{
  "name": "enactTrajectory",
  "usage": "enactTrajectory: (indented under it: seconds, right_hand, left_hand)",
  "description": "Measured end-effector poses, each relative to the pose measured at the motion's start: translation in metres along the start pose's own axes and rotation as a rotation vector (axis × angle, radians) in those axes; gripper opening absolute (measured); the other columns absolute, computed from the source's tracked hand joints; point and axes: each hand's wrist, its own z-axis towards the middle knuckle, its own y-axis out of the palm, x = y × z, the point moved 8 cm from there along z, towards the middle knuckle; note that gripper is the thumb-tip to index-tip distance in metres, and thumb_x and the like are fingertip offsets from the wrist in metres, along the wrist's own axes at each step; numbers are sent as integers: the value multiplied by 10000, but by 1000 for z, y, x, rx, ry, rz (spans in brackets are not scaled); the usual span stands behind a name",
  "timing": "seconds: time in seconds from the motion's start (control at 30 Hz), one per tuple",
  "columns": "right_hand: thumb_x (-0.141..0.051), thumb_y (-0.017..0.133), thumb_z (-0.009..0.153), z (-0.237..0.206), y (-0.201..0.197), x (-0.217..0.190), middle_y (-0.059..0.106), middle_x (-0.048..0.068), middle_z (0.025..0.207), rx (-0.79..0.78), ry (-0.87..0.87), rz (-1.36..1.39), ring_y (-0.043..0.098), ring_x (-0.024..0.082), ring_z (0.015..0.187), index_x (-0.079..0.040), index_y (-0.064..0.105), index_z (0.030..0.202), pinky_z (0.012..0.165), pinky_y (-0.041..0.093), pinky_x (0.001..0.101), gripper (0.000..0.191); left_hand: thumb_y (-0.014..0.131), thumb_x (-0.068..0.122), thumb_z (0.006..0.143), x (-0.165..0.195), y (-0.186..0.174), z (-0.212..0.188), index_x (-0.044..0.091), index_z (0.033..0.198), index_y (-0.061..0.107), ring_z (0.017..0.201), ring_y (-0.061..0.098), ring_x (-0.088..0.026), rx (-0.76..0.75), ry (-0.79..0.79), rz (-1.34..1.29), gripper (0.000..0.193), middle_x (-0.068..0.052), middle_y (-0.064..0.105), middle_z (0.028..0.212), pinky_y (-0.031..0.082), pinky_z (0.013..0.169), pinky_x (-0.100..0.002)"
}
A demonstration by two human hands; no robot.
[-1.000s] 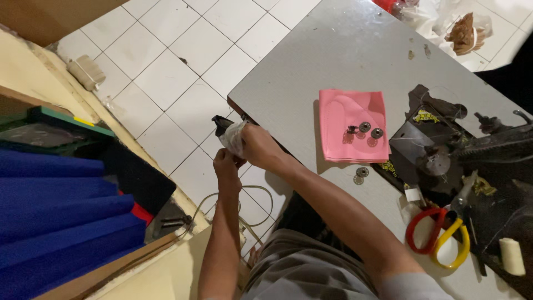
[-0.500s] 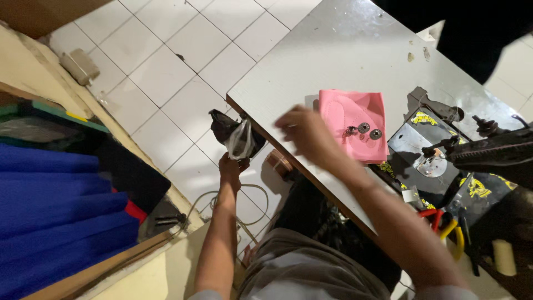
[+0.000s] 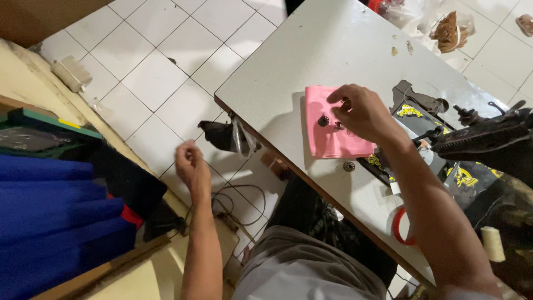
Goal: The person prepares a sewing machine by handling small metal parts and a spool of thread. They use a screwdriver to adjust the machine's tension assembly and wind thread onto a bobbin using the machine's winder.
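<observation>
Right hand is pinching a small metal button on pink cloth; left hand, loosely curled and empty, is hanging at nine o'clock.

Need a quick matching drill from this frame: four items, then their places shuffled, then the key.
1. right hand
2. left hand
3. lone metal button
4. black bag

A. hangs at the table edge
B. on bare tabletop just off the pink cloth
C. raised over the tiled floor, off the table
D. fingers on the pink cloth among buttons

Pairs: 1-D, 2-C, 3-B, 4-A
</observation>
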Motion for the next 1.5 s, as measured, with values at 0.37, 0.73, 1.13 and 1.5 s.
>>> enactTrajectory:
  seconds: [0.37,0.73,1.13,1.5]
  right_hand:
    - [-161,727,981,-24,-5,27,709,206,1229,366,-254,-129,691,322,1057,-21,695,1055,914,543,429,161]
    - [-161,770,903,-66,3,1,728,121,1184,393,-511,-351,629,297,1182,-49,751,1069,1007,521,428,200]
    - [-144,732,901,-148,24,4,677,111,1093,296,-241,-248,675,314,1016,-54,694,1100,854,568,404,222]
    - [-112,786,894,-105,0,-18,691,147,1172,564,-385,-242,697,305,1028,-24,678,1180,863,576,361,318]
  left_hand:
    - [708,118,956,182,167,-103,55,1215,702,1172,658,-286,-570,923,61,267,-136,703,1251,476,1093,-461]
    - [727,130,962,165,192,-118,19,1199,707,1167,652,-289,-698,863,126,262,-124,699,1241,490,1059,-456]
    - [683,176,944,172,175,-127,2,1366,612,1429,426,-414,-663,858,143,462,-235,513,1488,346,1197,-498]
    - [681,221,988,164,188,-110,29,1327,611,1363,512,-347,-618,777,160,396,-166,597,1371,389,1181,-485]
